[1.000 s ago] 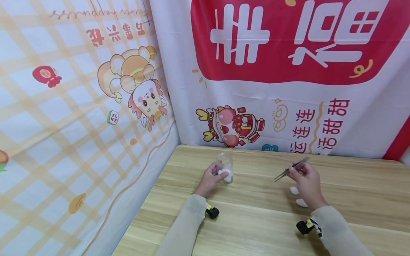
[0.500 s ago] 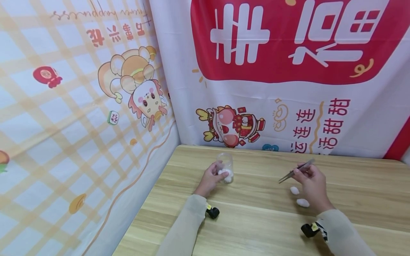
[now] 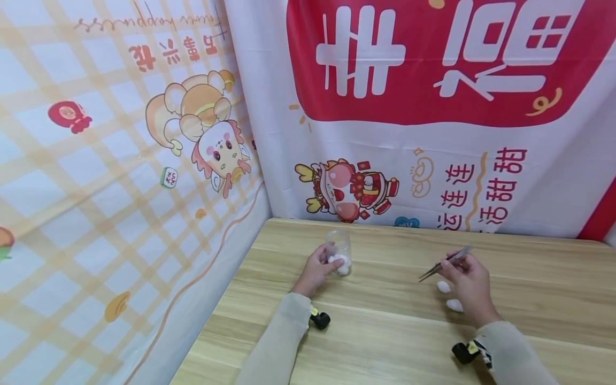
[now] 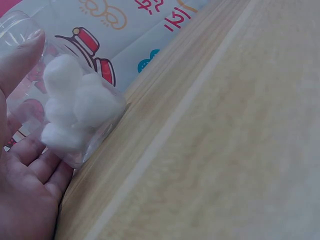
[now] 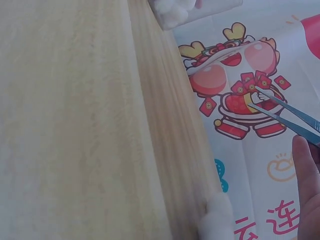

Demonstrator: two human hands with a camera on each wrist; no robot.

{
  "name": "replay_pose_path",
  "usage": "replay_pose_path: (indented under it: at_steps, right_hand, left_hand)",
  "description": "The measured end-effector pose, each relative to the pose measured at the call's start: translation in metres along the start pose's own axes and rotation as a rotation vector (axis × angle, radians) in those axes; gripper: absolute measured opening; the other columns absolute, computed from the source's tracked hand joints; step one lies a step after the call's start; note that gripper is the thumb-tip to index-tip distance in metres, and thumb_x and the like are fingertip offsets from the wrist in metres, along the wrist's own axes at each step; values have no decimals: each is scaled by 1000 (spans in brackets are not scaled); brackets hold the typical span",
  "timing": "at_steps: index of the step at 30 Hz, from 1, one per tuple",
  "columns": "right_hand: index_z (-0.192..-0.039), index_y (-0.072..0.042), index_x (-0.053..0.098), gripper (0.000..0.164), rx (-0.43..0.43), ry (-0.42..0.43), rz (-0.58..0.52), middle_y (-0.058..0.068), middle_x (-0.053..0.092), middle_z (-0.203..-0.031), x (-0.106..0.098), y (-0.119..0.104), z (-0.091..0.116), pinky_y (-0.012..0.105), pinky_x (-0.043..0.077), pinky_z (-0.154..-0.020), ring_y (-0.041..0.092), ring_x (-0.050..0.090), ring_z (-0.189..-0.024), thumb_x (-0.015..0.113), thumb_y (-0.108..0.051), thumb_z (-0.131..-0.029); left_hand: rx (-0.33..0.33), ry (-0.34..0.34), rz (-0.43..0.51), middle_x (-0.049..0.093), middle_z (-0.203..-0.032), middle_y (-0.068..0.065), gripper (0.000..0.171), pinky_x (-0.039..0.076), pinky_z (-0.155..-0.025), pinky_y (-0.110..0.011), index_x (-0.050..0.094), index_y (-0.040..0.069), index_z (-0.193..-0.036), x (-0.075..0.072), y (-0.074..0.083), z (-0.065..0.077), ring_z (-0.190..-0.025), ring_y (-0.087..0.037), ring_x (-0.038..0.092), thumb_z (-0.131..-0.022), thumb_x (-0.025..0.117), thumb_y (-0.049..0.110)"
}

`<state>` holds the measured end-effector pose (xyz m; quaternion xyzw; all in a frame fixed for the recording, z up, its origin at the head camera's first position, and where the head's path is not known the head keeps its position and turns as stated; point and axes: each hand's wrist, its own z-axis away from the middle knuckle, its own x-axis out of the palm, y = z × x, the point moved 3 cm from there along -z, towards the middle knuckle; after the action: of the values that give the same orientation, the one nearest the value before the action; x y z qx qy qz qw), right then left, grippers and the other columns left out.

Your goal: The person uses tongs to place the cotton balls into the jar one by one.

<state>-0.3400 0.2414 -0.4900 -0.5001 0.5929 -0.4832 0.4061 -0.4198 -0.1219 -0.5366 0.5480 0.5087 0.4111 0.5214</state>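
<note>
In the head view my left hand (image 3: 316,270) grips a clear plastic jar (image 3: 339,241) that stands on the table. White cotton balls (image 4: 82,105) lie in the lower part of the jar, seen closely in the left wrist view. My right hand (image 3: 468,283) pinches metal tweezers (image 3: 445,263) above the table. The tweezer tips stand apart with nothing between them, as the right wrist view also shows. Two loose cotton balls lie close to the right hand: one cotton ball (image 3: 443,287) below the tweezers, another cotton ball (image 3: 454,305) nearer me, partly covered by the hand.
The wooden table (image 3: 385,331) meets a printed white-and-red cloth (image 3: 269,107) at its back edge. A checked cloth (image 3: 96,214) hangs along the left side. Each wrist wears a small black camera, such as the left camera (image 3: 320,320).
The right hand with the tweezers has shifted slightly to the right and toward me, the tips dropping a little lower. The left hand and the jar have stayed in place.
</note>
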Motion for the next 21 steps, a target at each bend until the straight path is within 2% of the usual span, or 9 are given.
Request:
replay_pose_path:
  at_steps: [8, 12, 21]
  right_hand:
    - [-112, -4, 55, 23, -27, 4, -45, 12, 65, -99, -2, 5, 2, 24, 55, -77, 12, 69, -87, 65, -17, -95]
    - [-110, -5, 56, 21, -29, 14, -56, 7, 65, -96, -4, 7, 4, 23, 56, -76, 10, 68, -85, 65, -15, -95]
    - [-112, -7, 57, 21, -18, 31, 6, 4, 66, -98, -15, 9, 6, 24, 56, -75, 8, 67, -85, 65, -17, -95]
  left_hand:
    - [10, 3, 2, 53, -140, -4, 73, 38, -107, -37, 47, 10, -143, 0, 0, 0, -129, -21, 47, -81, 80, 30]
    - [6, 1, 6, 53, -140, -4, 70, 39, -107, -37, 47, 12, -143, 0, 2, -1, -130, -22, 46, -82, 79, 25]
    - [-29, -19, 4, 50, -143, -10, 64, 37, -107, -39, 50, 14, -141, -1, 0, -2, -132, -24, 44, -84, 78, 17]
